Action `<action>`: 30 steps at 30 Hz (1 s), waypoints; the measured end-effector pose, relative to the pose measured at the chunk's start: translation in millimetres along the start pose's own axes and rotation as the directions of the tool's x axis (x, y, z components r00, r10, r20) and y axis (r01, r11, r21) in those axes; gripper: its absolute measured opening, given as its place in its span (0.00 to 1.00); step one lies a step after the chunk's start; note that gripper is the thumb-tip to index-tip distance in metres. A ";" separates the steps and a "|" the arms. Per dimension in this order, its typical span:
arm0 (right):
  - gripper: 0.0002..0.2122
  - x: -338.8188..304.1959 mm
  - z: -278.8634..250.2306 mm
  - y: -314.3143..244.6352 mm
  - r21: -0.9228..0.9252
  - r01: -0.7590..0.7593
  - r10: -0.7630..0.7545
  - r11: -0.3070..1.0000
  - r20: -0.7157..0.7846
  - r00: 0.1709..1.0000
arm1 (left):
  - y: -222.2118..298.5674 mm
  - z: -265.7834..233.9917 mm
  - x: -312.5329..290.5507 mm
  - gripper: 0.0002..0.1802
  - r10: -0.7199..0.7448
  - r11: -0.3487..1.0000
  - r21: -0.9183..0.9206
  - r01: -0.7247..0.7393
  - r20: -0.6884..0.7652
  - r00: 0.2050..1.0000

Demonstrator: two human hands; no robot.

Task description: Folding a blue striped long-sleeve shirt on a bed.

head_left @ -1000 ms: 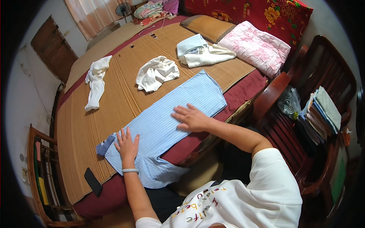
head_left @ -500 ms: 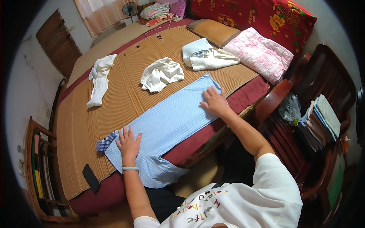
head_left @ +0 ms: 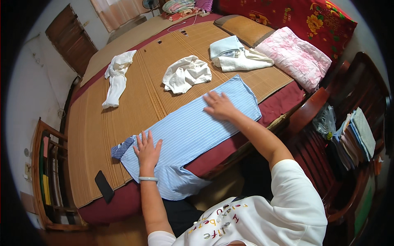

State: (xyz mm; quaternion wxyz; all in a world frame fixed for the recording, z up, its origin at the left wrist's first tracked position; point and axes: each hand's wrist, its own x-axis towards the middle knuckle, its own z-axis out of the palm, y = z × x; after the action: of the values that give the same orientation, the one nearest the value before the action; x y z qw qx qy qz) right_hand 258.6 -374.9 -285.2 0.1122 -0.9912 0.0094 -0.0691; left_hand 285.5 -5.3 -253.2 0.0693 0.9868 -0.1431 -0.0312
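Observation:
A light blue striped shirt point(head_left: 184, 131) lies stretched out along the near side of the bed, folded into a long strip. Its dark blue patterned collar part point(head_left: 122, 149) is at the left end, and a loose portion of cloth droops over the bed's front edge. My left hand point(head_left: 147, 153), with a pale bangle on the wrist, rests flat on the cloth near that end, fingers spread. Toward the middle of the strip, my right hand point(head_left: 220, 106) lies palm down on the fabric, fingers apart and slightly blurred. Neither hand grasps anything.
A crumpled white garment point(head_left: 186, 74), a white strip of cloth point(head_left: 119, 78) and folded pale clothes point(head_left: 242, 59) lie on the woven mat point(head_left: 143, 110). A black phone point(head_left: 104, 187) is near the front left. Folded clothes point(head_left: 356, 137) sit on a wooden chair point(head_left: 314, 153) at right.
My right hand has slid left along the shirt, away from its right end. My left hand stays on the cloth near the collar. The whole view has shifted slightly.

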 end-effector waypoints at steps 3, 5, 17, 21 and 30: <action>0.33 0.4 -7.1 39.1 -0.067 -0.219 0.215 0.973 -0.072 0.974 | 0.4 -2.8 -1.2 0.41 0.009 1.000 -0.015 -0.009 -0.001 1.000; 0.33 -2.6 -8.8 55.7 -0.064 -0.307 0.299 0.949 -0.110 0.948 | 0.1 -3.8 -1.5 0.41 0.021 1.000 -0.006 -0.021 -0.013 1.000; 0.33 -4.6 -5.6 67.2 -0.093 -0.339 0.323 0.936 -0.152 0.934 | 70.0 7.2 -31.1 0.40 0.415 0.909 -0.024 -0.415 -0.013 0.910; 0.32 -4.0 -4.5 63.5 -0.111 -0.320 0.304 0.941 -0.141 0.942 | 66.7 8.4 -35.6 0.40 0.476 0.879 -0.006 -0.476 -0.016 0.879; 0.32 -3.8 -8.3 62.2 -0.107 -0.337 0.323 0.935 -0.128 0.938 | -42.4 -8.2 1.2 0.43 -0.032 0.999 -0.022 0.030 -0.062 0.998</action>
State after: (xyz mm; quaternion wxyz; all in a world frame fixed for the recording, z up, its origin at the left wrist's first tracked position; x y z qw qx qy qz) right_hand 253.5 -437.2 -291.6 0.0580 -0.9755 0.1861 -0.1022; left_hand 299.1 35.7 -251.4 0.0838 0.9886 -0.1252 -0.0029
